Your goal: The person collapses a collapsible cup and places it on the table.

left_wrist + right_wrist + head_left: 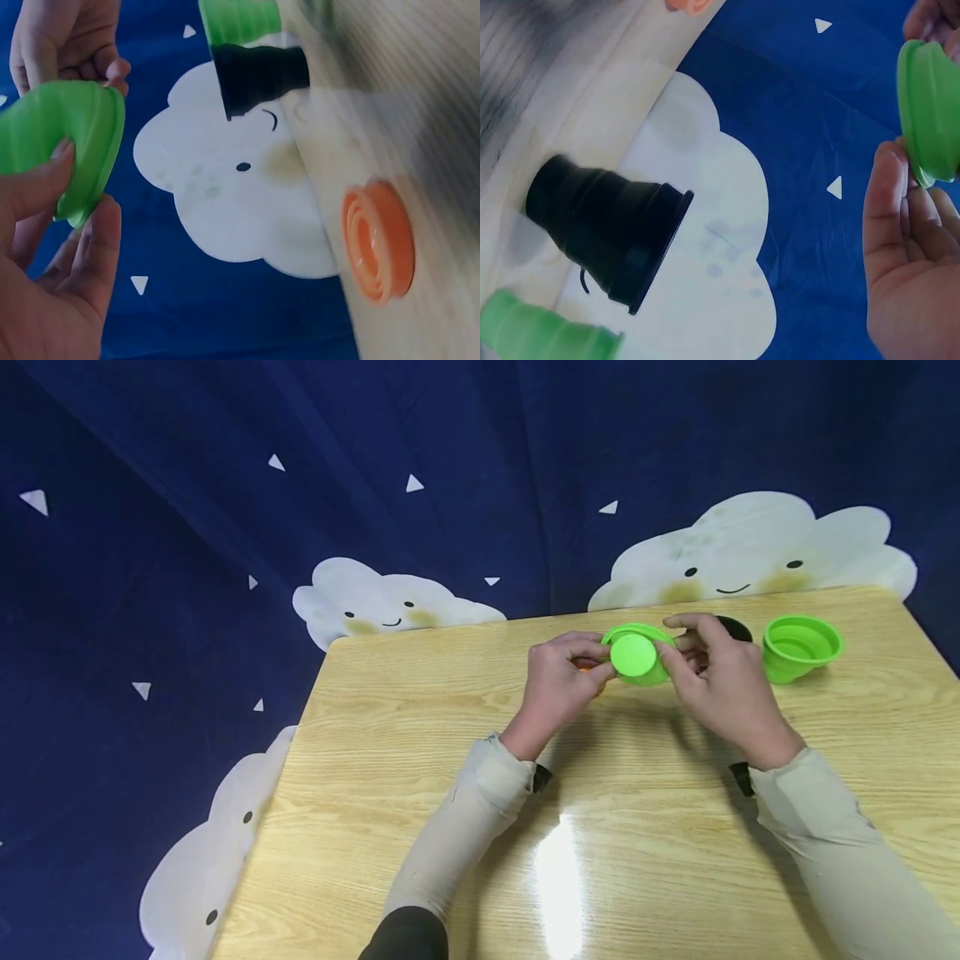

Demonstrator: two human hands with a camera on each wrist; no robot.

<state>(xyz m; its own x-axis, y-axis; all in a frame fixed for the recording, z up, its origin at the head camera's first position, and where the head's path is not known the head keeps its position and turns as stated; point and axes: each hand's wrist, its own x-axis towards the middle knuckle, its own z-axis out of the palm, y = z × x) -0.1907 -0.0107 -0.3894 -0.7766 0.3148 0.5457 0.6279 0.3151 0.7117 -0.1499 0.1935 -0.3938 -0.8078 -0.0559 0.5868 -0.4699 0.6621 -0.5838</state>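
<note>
Both hands hold a light green collapsible cup [633,656] above the table, its round base turned toward the head camera. The left hand [558,681] pinches its left side between thumb and fingers. On the opposite side, the right hand [727,693] grips the rim and wall. In the left wrist view the left thumb lies on the ribbed wall of the cup [82,142]. Beneath the left hand, a flattened orange collapsible cup [379,244] rests on the table, mostly hidden in the head view.
Behind the right hand stands a black collapsible cup [607,225], extended. To its right is a second green collapsible cup [802,647], also extended, mouth up. The wooden table [390,752] meets a dark blue curtain [450,435] with clouds along its back edge.
</note>
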